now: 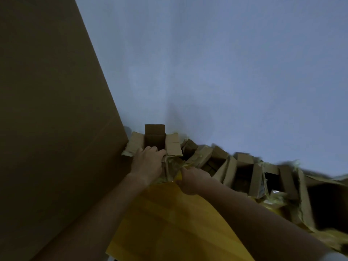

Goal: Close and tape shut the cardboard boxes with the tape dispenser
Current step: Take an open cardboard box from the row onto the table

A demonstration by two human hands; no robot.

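Nearest the camera, two bare forearms reach forward over a smooth yellow surface (169, 223) that fills the lower middle of the view. The right hand (192, 180) sits at the far edge of this surface, just right of the small open brown cardboard box (154, 141); its fingers are curled, pinching a crumpled bit of yellowish tape or flap at the box's near right corner, though dim light and blur hide exactly what is pinched. The left hand (148, 162) lies at the near rim of the same box, fingers bent over the near edge and gripping it.

This box stands upright with its far flap raised and its two side flaps spread outward left and right, the inside dark. Immediately left of the box rises a tall flat brown cardboard panel (52, 119), leaning and covering the left side of the view. To the right of the box, a blurred row of more open brown cardboard boxes (244, 168) with torn yellowish tape runs away toward the right edge. Behind the box and the row stands a plain pale blue-grey wall (216, 63).
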